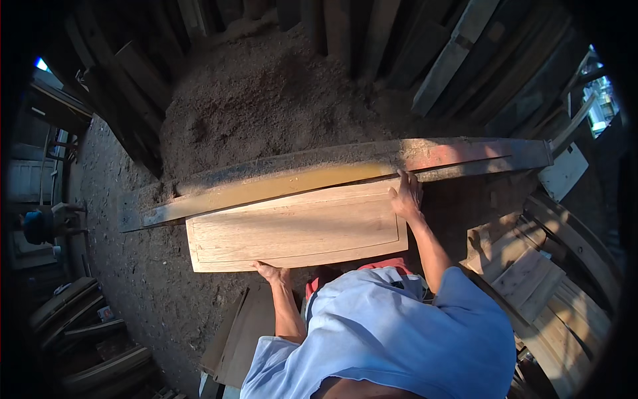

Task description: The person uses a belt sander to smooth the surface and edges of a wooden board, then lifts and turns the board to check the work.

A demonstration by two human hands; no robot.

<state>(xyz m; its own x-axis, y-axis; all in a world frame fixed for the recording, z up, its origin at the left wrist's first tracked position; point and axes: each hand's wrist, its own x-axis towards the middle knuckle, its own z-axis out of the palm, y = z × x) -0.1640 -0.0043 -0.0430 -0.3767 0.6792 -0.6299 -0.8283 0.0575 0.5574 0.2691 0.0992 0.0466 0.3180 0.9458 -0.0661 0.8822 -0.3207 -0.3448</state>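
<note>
Left grip (271,271) clasps the panel (299,229) by its near edge at seven o'clock, right grip (407,197) its far corner at two. At twelve, close by, runs the beam (286,184); uneven pulling could scrape the panel.

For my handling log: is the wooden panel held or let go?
Held: on the wooden panel, the left hand grips the near edge and the right hand the far right corner.
</note>
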